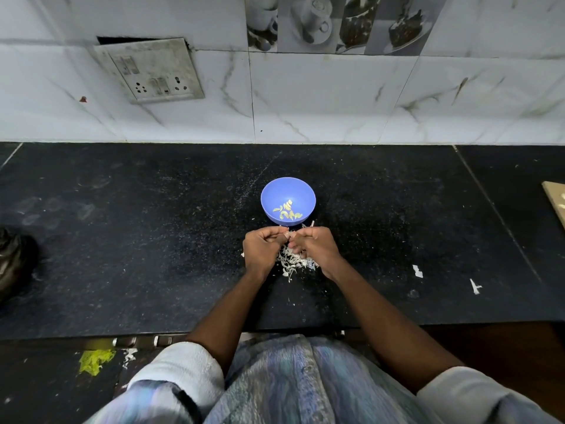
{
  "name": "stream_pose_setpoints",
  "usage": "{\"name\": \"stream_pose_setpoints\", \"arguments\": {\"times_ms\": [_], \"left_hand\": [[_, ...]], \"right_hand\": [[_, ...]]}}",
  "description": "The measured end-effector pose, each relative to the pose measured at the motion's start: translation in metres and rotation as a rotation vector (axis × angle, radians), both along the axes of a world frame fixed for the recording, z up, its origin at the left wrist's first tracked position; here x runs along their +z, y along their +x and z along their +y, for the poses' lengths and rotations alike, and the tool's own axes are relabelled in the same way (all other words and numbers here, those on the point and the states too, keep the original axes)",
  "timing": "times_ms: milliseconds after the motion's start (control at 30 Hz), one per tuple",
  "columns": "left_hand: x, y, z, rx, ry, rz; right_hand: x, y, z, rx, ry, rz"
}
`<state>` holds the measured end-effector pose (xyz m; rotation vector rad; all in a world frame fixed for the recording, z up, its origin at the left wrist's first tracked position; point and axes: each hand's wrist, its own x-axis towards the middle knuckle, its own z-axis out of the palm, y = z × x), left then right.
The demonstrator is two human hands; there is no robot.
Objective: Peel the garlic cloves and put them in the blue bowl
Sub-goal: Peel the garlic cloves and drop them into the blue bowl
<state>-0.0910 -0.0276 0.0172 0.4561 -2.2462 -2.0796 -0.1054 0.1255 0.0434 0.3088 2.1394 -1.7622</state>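
Speckled black stone counter (153, 240); round blue bowl (270, 191) w/ peeled cloves (287, 210). Left hand (262, 249), right hand (316, 244) pinch garlic clove (287, 235).

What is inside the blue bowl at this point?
The blue bowl holds a small cluster of peeled garlic cloves on its near side. Nothing covers them; the bowl's far inner wall is bare.

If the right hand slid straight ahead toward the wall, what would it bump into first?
Probably the blue bowl. The right hand sits just in front of it, curled with the left hand on what seems a garlic clove, over the peel pile. A few peel scraps lie between; depth is hard to judge.
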Motion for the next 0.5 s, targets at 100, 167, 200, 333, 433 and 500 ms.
{"name": "stream_pose_setpoints", "arguments": {"times_ms": [100, 167, 200, 333, 433, 500], "left_hand": [[-0.0016, -0.0003, -0.0007, 0.000, -0.125, 0.024], [-0.0013, 0.0001, -0.0008, -0.021, -0.208, 0.050], [-0.0010, 0.0000, -0.0008, -0.036, -0.229, 0.058], [-0.0033, -0.0020, 0.0010, -0.037, -0.213, 0.033], [-0.0050, -0.0037, 0.0031, -0.026, -0.195, -0.037], [-0.0044, -0.0029, 0.0047, -0.012, -0.222, -0.081]], "right_hand": [[0.0005, 0.0010, 0.0000, 0.033, -0.078, -0.031], [0.0024, 0.0010, -0.0009, 0.054, -0.079, -0.030], [0.0016, 0.0005, -0.0011, 0.055, -0.069, -0.027], [0.0039, 0.0006, -0.0028, 0.057, -0.024, -0.017], [0.0070, -0.0001, -0.0023, 0.044, -0.067, -0.025], [0.0091, -0.0008, -0.0015, 0.027, -0.094, -0.023]]}}
